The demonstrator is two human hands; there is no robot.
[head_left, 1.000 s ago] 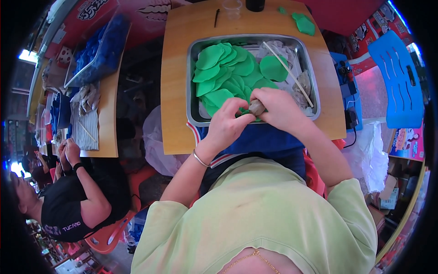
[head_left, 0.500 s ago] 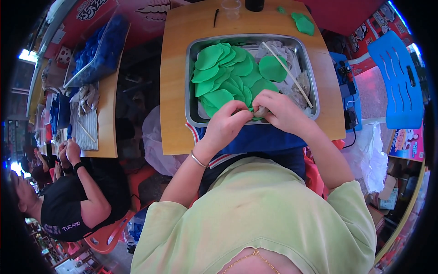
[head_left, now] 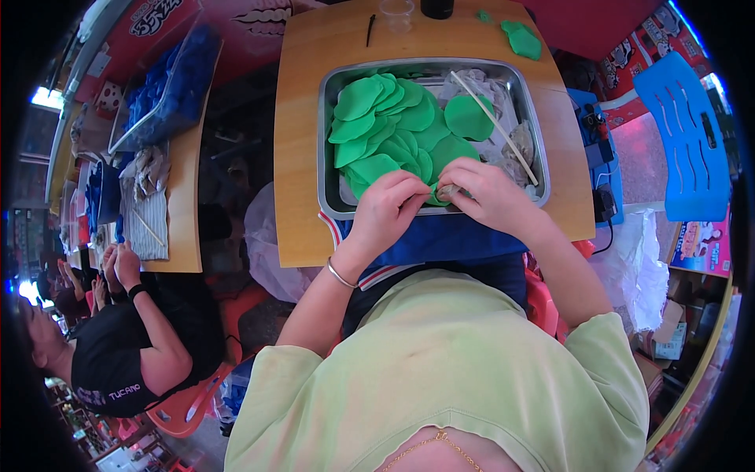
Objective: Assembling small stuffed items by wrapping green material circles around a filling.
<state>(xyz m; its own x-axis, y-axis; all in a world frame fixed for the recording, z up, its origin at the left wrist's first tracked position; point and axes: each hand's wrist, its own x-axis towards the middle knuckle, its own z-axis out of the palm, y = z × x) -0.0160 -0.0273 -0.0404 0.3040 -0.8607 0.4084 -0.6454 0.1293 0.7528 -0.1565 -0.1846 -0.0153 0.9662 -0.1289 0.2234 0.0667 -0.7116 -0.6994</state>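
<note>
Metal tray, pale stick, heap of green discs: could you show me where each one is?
Metal tray [head_left: 425, 64]: head view, on its far rim.
Pale stick [head_left: 495, 127]: head view, about midway along its length.
Heap of green discs [head_left: 391, 126]: head view, near its middle.

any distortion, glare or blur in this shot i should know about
Head view: fisheye distortion bows the edges of the wooden table, with black corners; head view: glare whites out patches near the picture's left rim; head view: the left hand and right hand look fairly sharp, but the small greenish-brown piece between them is mostly covered.
</note>
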